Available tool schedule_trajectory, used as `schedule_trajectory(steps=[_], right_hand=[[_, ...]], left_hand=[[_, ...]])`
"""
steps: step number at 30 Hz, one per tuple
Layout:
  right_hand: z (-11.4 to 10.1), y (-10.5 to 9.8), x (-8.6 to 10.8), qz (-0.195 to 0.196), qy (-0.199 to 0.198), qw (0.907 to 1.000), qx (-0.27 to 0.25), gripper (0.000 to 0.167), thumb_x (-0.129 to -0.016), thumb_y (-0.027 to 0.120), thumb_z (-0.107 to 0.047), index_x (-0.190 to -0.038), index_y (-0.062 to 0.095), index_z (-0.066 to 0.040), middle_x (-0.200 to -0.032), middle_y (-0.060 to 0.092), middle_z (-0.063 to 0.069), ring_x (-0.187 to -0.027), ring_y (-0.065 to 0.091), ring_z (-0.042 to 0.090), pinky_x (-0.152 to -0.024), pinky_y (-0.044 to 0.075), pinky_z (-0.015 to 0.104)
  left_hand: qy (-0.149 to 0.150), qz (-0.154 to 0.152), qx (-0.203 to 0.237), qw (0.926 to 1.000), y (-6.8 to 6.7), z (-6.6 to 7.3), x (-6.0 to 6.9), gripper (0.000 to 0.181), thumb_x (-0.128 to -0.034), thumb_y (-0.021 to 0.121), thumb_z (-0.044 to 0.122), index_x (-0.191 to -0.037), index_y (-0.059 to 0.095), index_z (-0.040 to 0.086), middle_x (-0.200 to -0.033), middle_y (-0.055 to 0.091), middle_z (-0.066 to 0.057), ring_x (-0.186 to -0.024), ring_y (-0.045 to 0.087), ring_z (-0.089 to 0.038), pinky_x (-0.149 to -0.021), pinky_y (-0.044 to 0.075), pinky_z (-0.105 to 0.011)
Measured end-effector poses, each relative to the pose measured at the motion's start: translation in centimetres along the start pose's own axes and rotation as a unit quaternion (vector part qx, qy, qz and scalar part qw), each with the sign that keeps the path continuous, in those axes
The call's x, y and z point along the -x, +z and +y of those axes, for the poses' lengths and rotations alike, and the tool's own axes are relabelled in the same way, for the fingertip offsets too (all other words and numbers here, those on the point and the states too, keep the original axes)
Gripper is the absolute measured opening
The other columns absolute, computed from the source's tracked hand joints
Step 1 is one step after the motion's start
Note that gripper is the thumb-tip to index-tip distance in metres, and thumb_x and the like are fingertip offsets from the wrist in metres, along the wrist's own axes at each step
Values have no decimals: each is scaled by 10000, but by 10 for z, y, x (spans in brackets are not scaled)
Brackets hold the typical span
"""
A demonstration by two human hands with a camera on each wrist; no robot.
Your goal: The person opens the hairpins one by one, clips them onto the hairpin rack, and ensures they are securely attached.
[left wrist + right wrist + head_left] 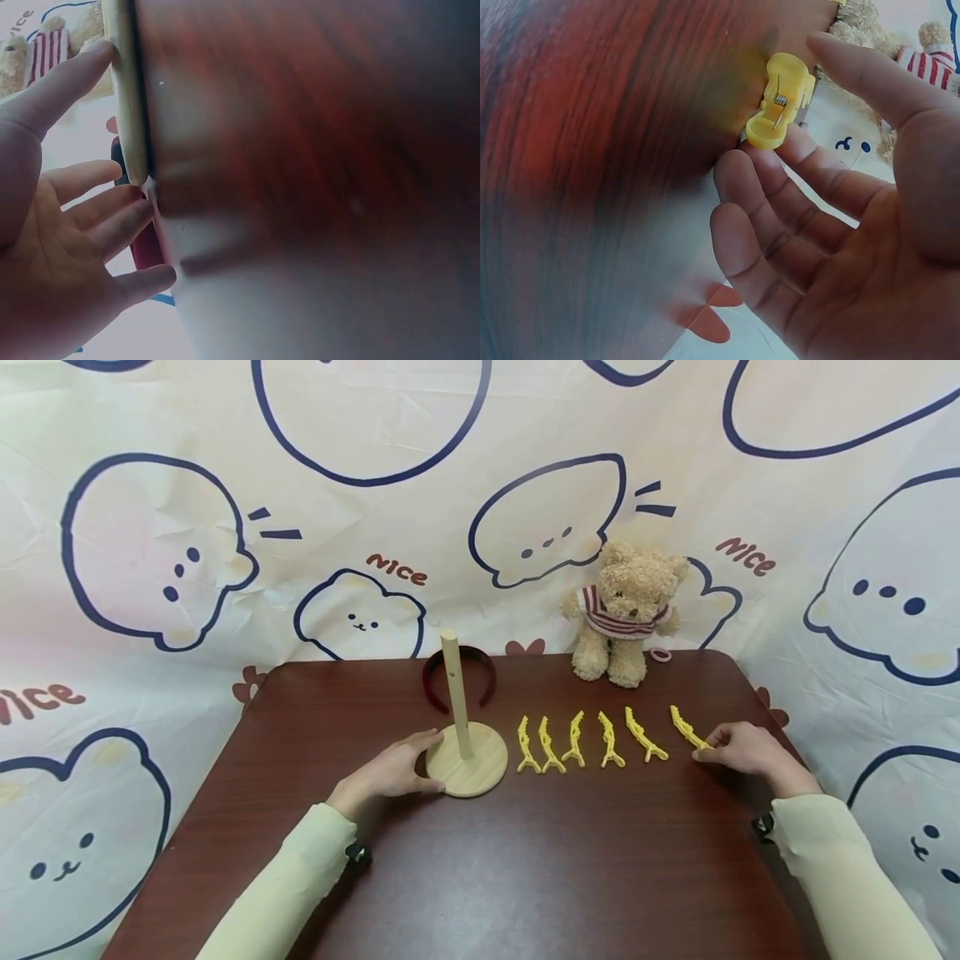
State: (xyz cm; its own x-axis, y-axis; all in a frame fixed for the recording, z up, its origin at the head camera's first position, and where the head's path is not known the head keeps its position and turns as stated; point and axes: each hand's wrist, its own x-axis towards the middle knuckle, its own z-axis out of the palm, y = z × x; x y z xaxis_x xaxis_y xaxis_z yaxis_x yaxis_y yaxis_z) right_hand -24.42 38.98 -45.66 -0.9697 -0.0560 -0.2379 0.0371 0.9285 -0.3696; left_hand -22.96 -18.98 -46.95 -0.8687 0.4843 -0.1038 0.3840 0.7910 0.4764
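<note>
On the table stands a wooden stand point(467, 758), a round base with an upright post. My left hand point(388, 770) holds the left rim of that base, thumb at the near side and fingers at the far side. The left wrist view shows the base point(127, 97) edge-on between thumb and fingers. At the right, my right hand point(746, 750) is at the forked end of a yellow alligator hair clip point(686, 727). In the right wrist view, fingertips meet the clip point(781, 97) at one side while the thumb stays apart. More yellow clips point(576, 739) lie in a row between the hands.
Behind the stand rests a dark red headband point(435, 681). A teddy bear point(628, 610) in a striped shirt sits at the table's back right, with a pink ring point(661, 655) beside it. Printed cloth point(375, 527) hangs behind the brown table point(487, 877).
</note>
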Motion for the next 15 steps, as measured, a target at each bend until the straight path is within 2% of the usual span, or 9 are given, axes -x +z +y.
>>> schedule_trajectory(steps=[15], right_hand=[[-6,-3,4,-172,466,9987,105,493,-780,759,-586,-836,688,-102,-772,624,45,-753,539,209,-573,405,301]], left_hand=[[-109,-106,-72,9999,1,3,-4,928,-802,824,424,-1524,391,34,-1611,342,-172,-1473,362,-355,-1172,355,-510]])
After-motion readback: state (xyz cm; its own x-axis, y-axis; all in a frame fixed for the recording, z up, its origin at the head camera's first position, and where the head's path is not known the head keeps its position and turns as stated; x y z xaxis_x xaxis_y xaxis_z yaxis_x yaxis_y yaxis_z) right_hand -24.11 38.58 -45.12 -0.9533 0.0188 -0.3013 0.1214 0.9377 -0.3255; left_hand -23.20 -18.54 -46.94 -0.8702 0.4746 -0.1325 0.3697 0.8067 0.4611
